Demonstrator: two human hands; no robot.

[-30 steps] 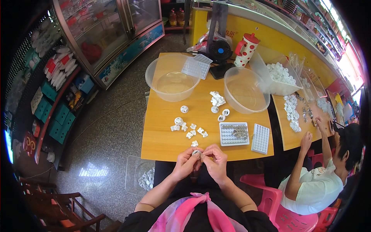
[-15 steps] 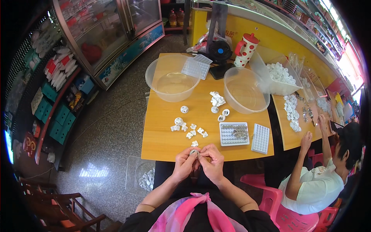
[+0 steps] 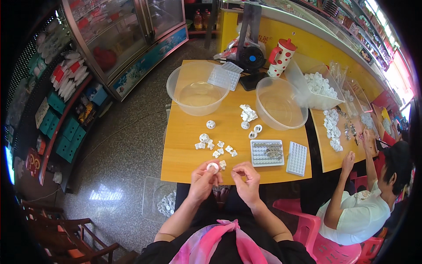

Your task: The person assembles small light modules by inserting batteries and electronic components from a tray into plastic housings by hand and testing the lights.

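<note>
Near the front edge of the table, my left hand (image 3: 203,181) pinches a small round white plastic piece (image 3: 212,167) between thumb and fingers. To its right, my right hand (image 3: 247,181) is apart from it, thumb and fingertips pressed together; whatever they hold, if anything, is too small to make out. Just beyond my hands lies a small white square part (image 3: 223,164). Farther off are several similar white parts (image 3: 218,152) and a round white piece (image 3: 211,125). A white grid tray (image 3: 267,153) with small grey pieces sits to the right, beside a second white tray (image 3: 296,159).
Two clear plastic bowls (image 3: 198,108) (image 3: 281,122) stand farther back on the wooden table (image 3: 182,154). Behind them are a black fan (image 3: 252,58) and a red-dotted cup (image 3: 281,58). A clear bin (image 3: 149,204) is on the floor at left. A co-worker (image 3: 356,211) sits at right.
My hands have parted. The left has moved up and left with the round white piece, now turned to show its white face; the right has drawn slightly to the right.
</note>
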